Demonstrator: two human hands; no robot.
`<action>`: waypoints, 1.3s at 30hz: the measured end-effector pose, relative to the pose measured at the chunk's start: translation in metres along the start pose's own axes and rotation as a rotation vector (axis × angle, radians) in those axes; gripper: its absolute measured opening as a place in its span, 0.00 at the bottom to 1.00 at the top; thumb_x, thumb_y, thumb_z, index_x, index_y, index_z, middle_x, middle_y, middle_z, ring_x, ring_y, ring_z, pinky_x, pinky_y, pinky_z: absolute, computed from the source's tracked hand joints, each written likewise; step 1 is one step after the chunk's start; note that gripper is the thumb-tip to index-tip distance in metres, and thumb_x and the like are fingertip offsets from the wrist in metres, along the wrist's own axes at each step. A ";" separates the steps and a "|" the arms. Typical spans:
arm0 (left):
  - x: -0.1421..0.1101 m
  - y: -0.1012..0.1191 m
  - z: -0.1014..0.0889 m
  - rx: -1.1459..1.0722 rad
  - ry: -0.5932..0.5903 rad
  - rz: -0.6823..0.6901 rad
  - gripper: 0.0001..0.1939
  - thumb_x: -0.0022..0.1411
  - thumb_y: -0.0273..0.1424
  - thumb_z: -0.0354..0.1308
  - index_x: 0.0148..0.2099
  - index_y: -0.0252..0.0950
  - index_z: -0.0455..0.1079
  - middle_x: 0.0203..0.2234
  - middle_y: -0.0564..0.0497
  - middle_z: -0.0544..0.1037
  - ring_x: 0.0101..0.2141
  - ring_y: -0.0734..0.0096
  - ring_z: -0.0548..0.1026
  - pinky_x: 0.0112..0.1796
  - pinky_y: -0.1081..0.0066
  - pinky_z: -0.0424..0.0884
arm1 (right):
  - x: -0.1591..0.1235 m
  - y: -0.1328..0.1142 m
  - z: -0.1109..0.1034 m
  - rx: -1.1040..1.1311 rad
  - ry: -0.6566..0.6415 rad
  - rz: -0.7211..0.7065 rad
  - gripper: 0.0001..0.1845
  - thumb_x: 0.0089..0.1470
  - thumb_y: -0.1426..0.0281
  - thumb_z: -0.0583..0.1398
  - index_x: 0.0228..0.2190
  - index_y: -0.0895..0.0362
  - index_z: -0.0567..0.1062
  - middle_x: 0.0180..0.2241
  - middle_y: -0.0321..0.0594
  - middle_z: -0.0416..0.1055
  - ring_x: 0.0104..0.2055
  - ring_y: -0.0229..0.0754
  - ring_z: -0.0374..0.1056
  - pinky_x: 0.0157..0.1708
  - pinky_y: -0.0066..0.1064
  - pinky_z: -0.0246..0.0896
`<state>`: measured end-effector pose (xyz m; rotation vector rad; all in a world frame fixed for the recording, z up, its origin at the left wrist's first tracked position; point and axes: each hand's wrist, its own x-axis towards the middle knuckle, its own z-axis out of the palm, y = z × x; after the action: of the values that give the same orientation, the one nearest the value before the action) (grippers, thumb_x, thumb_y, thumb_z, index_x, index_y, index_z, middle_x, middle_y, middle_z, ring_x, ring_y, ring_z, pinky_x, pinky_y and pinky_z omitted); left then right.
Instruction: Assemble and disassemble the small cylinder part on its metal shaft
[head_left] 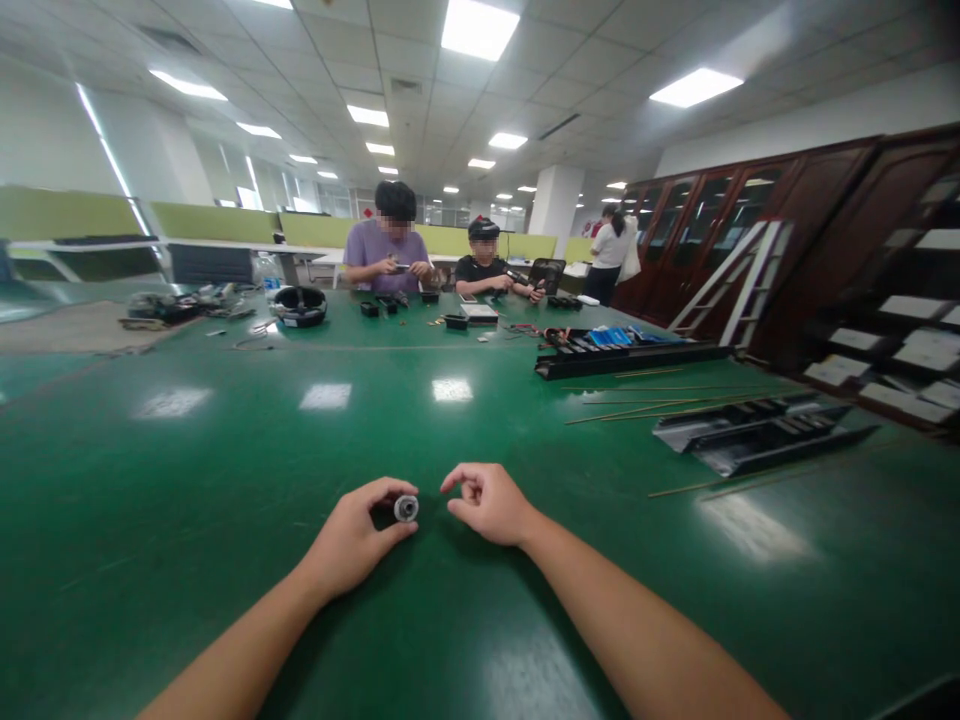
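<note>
Between the thumb and fingers of my left hand (349, 540) is a small grey, round metal part (406, 509), its end with a dark central hole turned toward me. The rest of the part is hidden by the hand. Just to the right, my right hand (491, 505) hovers with curled fingers, thumb and forefinger apart and nothing between them. It does not touch the part. Both hands are low over the green table (225, 480).
Black metal channels (765, 435) and thin rods (622, 412) lie at right. Behind them is a black tray (630, 355) with blue pieces. A black headset (300, 306) sits at far left. Two people work across the table; a stepladder (754, 285) stands at right.
</note>
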<state>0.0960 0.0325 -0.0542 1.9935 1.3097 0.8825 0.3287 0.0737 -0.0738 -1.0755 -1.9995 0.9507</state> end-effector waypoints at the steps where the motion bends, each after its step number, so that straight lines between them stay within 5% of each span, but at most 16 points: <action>1: 0.000 -0.001 -0.001 -0.001 -0.004 0.004 0.15 0.56 0.32 0.62 0.47 0.40 0.72 0.42 0.50 0.79 0.43 0.62 0.76 0.48 0.63 0.71 | 0.001 0.000 0.001 -0.053 -0.012 -0.005 0.10 0.46 0.74 0.61 0.34 0.58 0.78 0.16 0.27 0.58 0.19 0.32 0.54 0.22 0.24 0.49; 39: 0.000 -0.004 0.000 -0.173 -0.063 -0.027 0.12 0.58 0.28 0.61 0.46 0.41 0.69 0.49 0.52 0.76 0.51 0.66 0.73 0.53 0.65 0.68 | -0.004 -0.011 0.005 -0.352 -0.110 -0.055 0.05 0.50 0.68 0.63 0.32 0.53 0.78 0.19 0.28 0.69 0.22 0.33 0.65 0.27 0.25 0.53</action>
<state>0.0937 0.0342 -0.0568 1.8502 1.1813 0.8825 0.3221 0.0648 -0.0681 -1.1652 -2.3344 0.6547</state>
